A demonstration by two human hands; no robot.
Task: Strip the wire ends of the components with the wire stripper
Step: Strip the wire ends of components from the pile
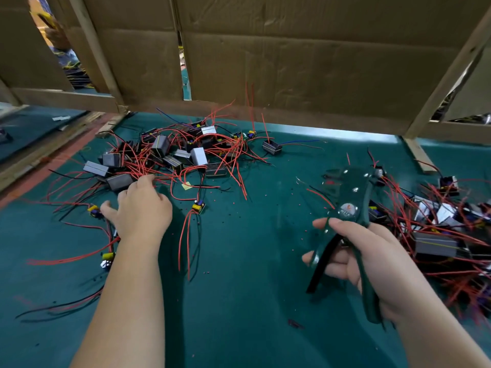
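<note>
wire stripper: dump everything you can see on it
The wire stripper has a dark green body, metal by the look, with silver rivets and a round badge with a red mark at the pivot. One handle is green, the other black, and they stand spread apart. The head points up and away and is blurred, so I cannot tell whether a wire sits in it. The right hand grips both handles, holding it over the green mat.

Left hand [144, 208] spread open, right fingers [337, 272] clenched.
</note>
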